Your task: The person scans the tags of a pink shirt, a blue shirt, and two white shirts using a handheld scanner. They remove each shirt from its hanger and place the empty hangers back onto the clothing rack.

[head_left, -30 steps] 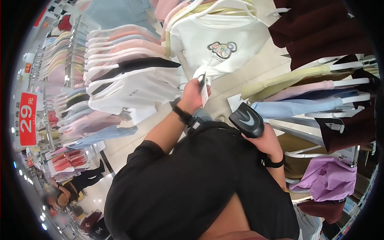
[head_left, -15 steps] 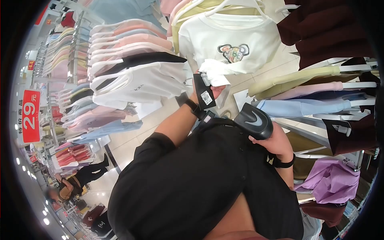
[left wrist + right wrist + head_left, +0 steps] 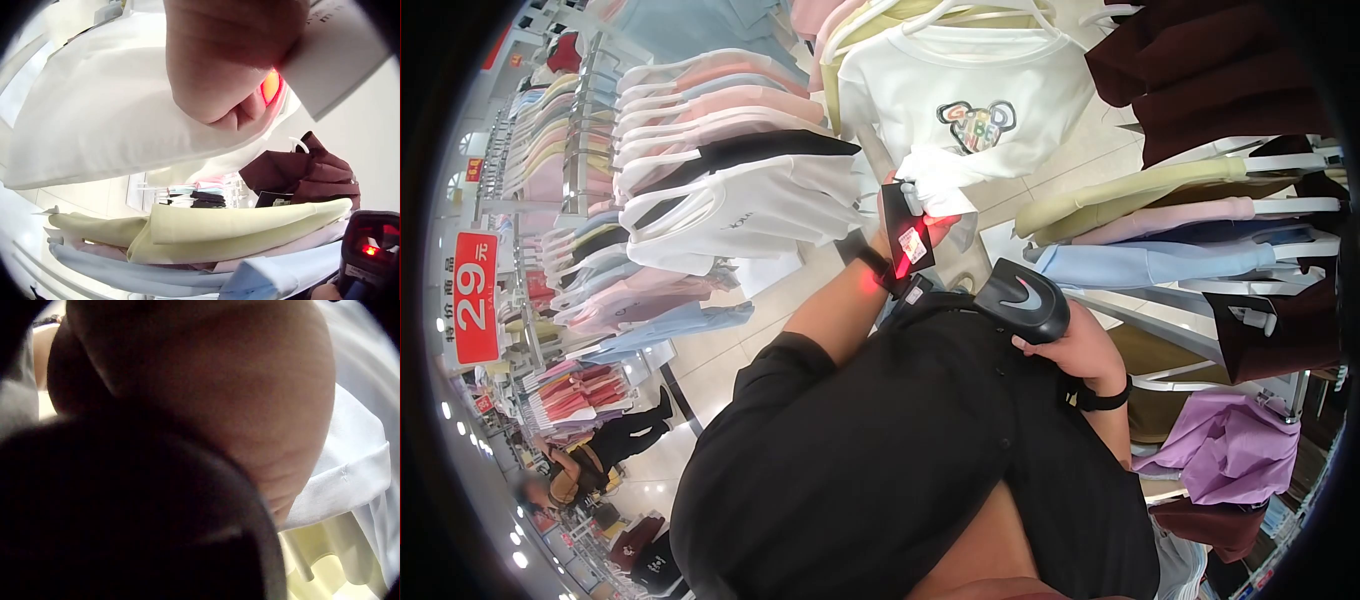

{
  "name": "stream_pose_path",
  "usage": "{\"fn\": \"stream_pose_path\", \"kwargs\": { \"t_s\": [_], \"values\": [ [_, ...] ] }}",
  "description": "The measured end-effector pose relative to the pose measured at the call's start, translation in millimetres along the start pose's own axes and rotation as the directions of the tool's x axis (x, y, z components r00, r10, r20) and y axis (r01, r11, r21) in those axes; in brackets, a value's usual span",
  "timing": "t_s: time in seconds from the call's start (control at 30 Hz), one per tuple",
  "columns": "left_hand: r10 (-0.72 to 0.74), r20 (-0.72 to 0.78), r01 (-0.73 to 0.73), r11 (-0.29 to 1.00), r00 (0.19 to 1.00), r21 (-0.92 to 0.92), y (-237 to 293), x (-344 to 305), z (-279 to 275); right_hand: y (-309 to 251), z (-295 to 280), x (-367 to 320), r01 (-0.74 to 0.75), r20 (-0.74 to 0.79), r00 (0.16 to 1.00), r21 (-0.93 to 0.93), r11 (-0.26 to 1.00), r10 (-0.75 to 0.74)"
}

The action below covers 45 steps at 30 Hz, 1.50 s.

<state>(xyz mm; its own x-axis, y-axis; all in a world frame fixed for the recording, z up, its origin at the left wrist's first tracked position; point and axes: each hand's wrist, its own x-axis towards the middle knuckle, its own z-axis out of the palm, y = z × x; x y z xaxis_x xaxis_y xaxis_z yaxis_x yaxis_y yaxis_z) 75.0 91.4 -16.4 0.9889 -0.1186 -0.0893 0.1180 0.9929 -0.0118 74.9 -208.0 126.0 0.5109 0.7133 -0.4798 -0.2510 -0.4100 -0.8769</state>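
My left hand (image 3: 941, 230) pinches a black hang tag (image 3: 895, 212) together with a bunched part of the white T-shirt (image 3: 1050, 100), which hangs on a white hanger. Red light falls across the tag's white barcode label (image 3: 914, 246) and onto the forearm. In the left wrist view, the curled left fist (image 3: 231, 69) is next to the tag's pale side (image 3: 340, 62), with a red glow at the fingers. My right hand (image 3: 1082, 345) grips a black barcode scanner (image 3: 1025, 300) facing the tag. Its red light shows in the left wrist view. Dark scanner housing (image 3: 125, 506) fills much of the right wrist view.
White, pink and black tops (image 3: 740, 215) hang on the left rack beside a red price sign (image 3: 474, 297). Yellow-green (image 3: 1130, 200) and light blue garments (image 3: 1160, 265) hang close by the scanner. Dark brown clothes (image 3: 1210, 80) hang beyond. Another person (image 3: 575, 475) is at lower left.
The tag has turned from edge-on to show its black face and label. My left hand now holds bunched shirt cloth with it. Red scanner light has come on across the label.
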Motion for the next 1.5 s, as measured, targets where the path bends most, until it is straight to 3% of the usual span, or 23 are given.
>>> {"fn": "stream_pose_path", "kwargs": {
  "t_s": [0.13, 0.23, 0.33, 0.43, 0.5, 0.63, 0.8, 0.93, 1.13, 1.23, 1.43, 1.5],
  "values": [
    [-0.012, -0.035, 0.007, 0.991, 0.999, -0.133, -1, -1, 10, 2, -1, 0, -0.003, -0.008, 1.0, -0.007, 1.0, 0.003],
    [0.082, -0.348, -0.094, 0.995, 0.934, -0.018, -7, -2, 29, 3, -2, 1, -0.015, -0.01, 1.0, 0.002, 1.0, 0.015],
    [-0.007, 0.042, 0.006, 1.0, 0.999, 0.022, 1, -4, -2, 5, -1, 1, 0.043, -0.025, 0.999, -0.017, 0.999, -0.044],
    [0.015, 0.065, -0.017, 0.999, 0.998, 0.034, 4, 1, -10, 6, 2, 1, 0.14, -0.068, 0.987, -0.049, 0.989, -0.143],
    [0.071, -0.022, -0.07, 0.996, 0.997, 0.057, 4, -1, -6, 9, 0, 0, 0.14, -0.073, 0.987, -0.032, 0.99, -0.142],
    [0.201, -0.227, -0.187, 0.979, 0.953, 0.084, 1, 2, 11, 21, -10, -3, -0.056, -0.01, 0.998, 0.211, 0.976, 0.059],
    [0.189, -0.183, -0.18, 0.982, 0.965, 0.063, 9, 4, 5, 30, -13, -3, -0.078, 0.011, 0.997, 0.324, 0.943, 0.079],
    [0.196, -0.121, -0.178, 0.973, 0.973, 0.147, 9, 5, 1, 24, -12, -6, -0.049, 0.032, 0.999, 0.309, 0.95, 0.041],
    [0.175, -0.088, -0.166, 0.981, 0.981, 0.098, 8, 5, 1, 23, -13, -7, -0.075, 0.024, 0.997, 0.293, 0.953, 0.071],
    [0.095, 0.09, -0.101, 0.993, 0.991, 0.061, 15, 6, -9, 27, -15, -6, -0.093, 0.029, 0.996, 0.277, 0.956, 0.088],
    [0.158, -0.021, -0.152, 0.975, 0.987, 0.161, 15, 8, -14, 17, -12, -9, -0.108, 0.022, 0.994, 0.217, 0.97, 0.106],
    [0.117, 0.035, -0.12, 0.988, 0.992, 0.098, 15, 8, -16, 17, -12, -8, -0.109, 0.029, 0.994, 0.219, 0.97, 0.105]
  ]
}}
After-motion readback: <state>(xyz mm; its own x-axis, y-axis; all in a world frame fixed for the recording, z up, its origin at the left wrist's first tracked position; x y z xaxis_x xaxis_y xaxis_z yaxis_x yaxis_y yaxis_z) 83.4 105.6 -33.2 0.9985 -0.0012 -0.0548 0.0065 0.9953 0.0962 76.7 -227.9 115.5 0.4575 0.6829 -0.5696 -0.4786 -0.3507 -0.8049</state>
